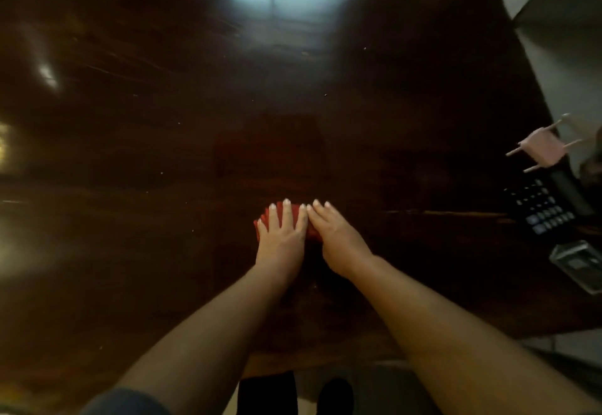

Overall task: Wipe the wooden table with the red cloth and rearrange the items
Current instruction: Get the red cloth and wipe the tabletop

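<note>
- While both palms press flat, the left hand [281, 235] and right hand [329, 235] lie side by side on the red cloth [294, 215], fingers spread and gripping nothing, likely to bear down evenly for wiping.
- It sits near-centre on the wooden table [195, 105], almost hidden beneath them.
- At the right edge, a calculator [542, 209], a small pink stool-like object [542, 149] and a clear box [580, 266] sit grouped, probably moved aside for the wiping.

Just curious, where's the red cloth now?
In the head view, the red cloth lies on the wooden table near centre, pressed under the left hand and right hand.
</note>
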Available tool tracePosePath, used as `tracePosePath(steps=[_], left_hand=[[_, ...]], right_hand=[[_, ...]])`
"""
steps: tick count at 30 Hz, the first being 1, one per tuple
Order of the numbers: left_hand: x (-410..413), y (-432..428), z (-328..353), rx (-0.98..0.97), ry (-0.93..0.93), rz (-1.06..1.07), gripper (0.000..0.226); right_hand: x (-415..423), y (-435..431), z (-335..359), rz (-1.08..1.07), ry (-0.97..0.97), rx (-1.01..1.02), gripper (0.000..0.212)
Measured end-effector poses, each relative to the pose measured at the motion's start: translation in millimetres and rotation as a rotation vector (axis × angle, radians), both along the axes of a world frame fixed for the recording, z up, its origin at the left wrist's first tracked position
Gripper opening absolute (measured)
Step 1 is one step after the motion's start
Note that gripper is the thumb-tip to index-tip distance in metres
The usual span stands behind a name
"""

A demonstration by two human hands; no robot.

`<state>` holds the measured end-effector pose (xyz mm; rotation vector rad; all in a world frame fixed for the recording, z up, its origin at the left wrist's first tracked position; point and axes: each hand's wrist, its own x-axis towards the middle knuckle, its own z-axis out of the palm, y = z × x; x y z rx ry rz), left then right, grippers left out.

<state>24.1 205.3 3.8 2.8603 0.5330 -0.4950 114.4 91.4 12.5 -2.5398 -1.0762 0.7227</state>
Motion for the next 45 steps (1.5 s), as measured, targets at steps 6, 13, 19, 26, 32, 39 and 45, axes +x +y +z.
tracePosePath(steps=[6,13,19,26,32,39,45], left_hand=[[-96.4,-92.8,1.0,-0.097,0.118,0.079,0.093],[-143.4,-150.1,18.4,-0.188,0.218,0.122,0.091],[-147.0,-159.9,24.7,-0.220,0.221,0.143,0.086],[-99.5,-120.6,12.9,-0.161,0.109,0.073,0.087],[-9.1,-68.6,5.7,-0.082,-0.012,0.078,0.080],[134.1,6.3,-6.2,-0.112,-0.125,0.050,0.068],[224.9,40.1,-12.5,-0.109,-0.154,0.059,0.074]], right_hand=[[-86.9,-91.6,1.9,0.122,0.033,-0.052,0.092],[-147.5,-153.5,5.8,0.098,0.072,-0.087,0.088],[-158.3,-160.6,7.5,0.082,0.051,-0.072,0.078],[-108.6,-124.6,0.7,0.111,-0.073,-0.037,0.076],[-24.5,-67.3,2.2,0.071,-0.155,-0.029,0.075],[110.2,5.8,2.3,-0.030,-0.152,0.007,0.067],[197.5,45.8,3.9,-0.069,-0.203,-0.008,0.070]])
